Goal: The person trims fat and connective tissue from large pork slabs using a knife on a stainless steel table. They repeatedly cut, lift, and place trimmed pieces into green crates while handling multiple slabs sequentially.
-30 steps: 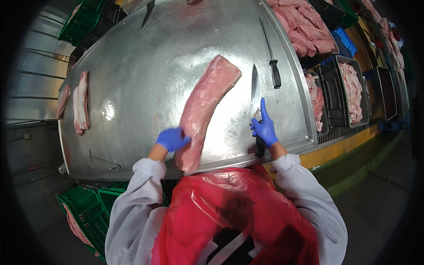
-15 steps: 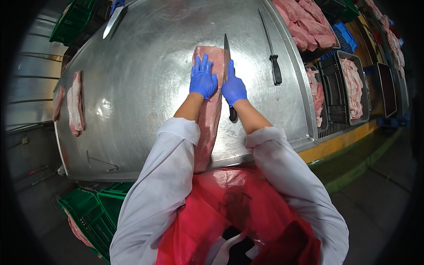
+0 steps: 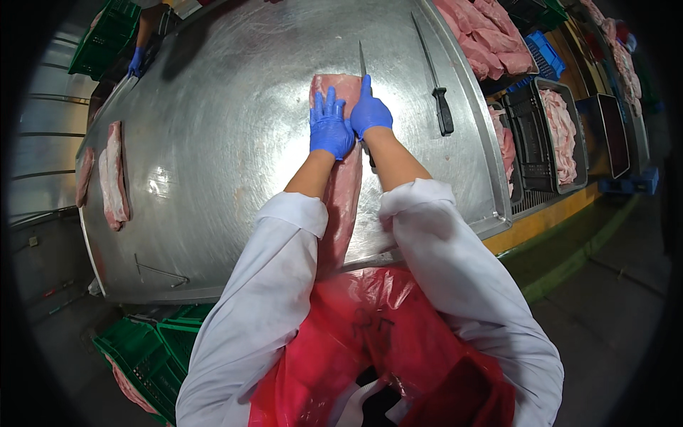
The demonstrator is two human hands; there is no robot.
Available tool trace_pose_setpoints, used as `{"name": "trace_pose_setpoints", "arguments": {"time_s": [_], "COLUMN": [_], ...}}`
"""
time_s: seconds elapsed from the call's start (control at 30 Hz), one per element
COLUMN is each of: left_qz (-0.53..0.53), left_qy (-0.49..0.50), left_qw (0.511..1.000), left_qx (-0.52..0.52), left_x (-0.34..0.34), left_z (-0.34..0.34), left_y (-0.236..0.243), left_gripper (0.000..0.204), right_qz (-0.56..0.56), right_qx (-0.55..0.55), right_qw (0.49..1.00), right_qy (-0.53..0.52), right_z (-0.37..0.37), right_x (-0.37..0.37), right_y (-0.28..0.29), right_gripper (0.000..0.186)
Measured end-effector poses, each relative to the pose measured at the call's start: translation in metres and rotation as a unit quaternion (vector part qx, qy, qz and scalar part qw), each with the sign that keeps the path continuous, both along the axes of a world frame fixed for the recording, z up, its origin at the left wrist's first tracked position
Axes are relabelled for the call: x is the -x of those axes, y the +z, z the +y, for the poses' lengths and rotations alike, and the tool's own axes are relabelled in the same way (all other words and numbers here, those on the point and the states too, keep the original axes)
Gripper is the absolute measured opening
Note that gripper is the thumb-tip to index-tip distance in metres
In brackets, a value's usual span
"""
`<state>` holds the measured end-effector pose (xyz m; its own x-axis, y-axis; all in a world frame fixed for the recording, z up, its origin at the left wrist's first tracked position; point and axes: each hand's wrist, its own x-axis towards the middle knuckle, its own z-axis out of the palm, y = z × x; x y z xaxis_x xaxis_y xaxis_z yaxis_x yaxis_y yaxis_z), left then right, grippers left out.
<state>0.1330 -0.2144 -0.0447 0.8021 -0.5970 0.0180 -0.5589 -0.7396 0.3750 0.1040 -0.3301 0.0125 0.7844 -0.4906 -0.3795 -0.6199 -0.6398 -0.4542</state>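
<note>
A long pale-pink pork loin [image 3: 343,206] lies lengthwise in front of me on the steel table [image 3: 242,92]. My left hand [image 3: 331,132], in a blue glove, rests flat on its far part with the fingers spread. Along the loin's right side, my blue-gloved right hand [image 3: 371,115] grips a knife [image 3: 362,62], index finger stretched along the spine. The blade points away from me past the loin's far end. Most of the knife's black handle is hidden under my hand and wrist.
A sharpening steel [image 3: 443,112] lies to the right. Two meat strips [image 3: 114,174] rest at the left edge. Meat-filled crates [image 3: 585,167] stand beyond the right rim, green crates [image 3: 146,356] at lower left. A co-worker's gloved hand [image 3: 135,62] is at the far left edge.
My right hand and the knife have moved away from me and slightly left. My left hand stays on the loin. The co-worker's hand has shifted left, and their knife no longer shows.
</note>
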Motion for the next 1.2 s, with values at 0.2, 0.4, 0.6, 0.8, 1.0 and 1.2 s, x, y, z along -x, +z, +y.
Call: {"name": "trace_pose_setpoints", "arguments": {"time_s": [0.2,0.4,0.6,0.8,1.0,1.2], "left_qz": [-0.017,-0.007,0.025,0.026,0.027,0.008], "left_qy": [0.004,-0.004,-0.012,0.004,0.006,-0.027], "left_qw": [1.0,1.0,0.999,0.999,0.999,1.0], "left_qx": [-0.012,0.001,-0.023,-0.021,-0.018,0.006], "left_x": [-0.005,-0.006,-0.004,-0.004,-0.013,-0.02], "left_z": [0.001,0.003,0.003,0.005,0.009,0.029], "left_y": [-0.012,-0.01,0.002,0.002,-0.004,-0.013], "left_gripper": [0.056,0.054,0.058,0.057,0.056,0.053], "right_qz": [0.009,-0.071,-0.043,-0.029,-0.121,-0.117], "right_qx": [-0.061,-0.043,-0.063,-0.113,-0.166,-0.121], "right_qw": [0.998,0.994,0.997,0.993,0.978,0.986], "right_qy": [-0.004,-0.076,-0.018,0.01,0.03,0.002], "right_z": [0.035,0.036,-0.002,0.043,0.063,-0.008], "right_x": [0.077,0.118,0.044,0.124,0.224,0.076], "right_y": [-0.013,-0.005,-0.005,-0.036,-0.038,-0.037], "right_gripper": [0.082,0.085,0.082,0.088,0.08,0.078]}}
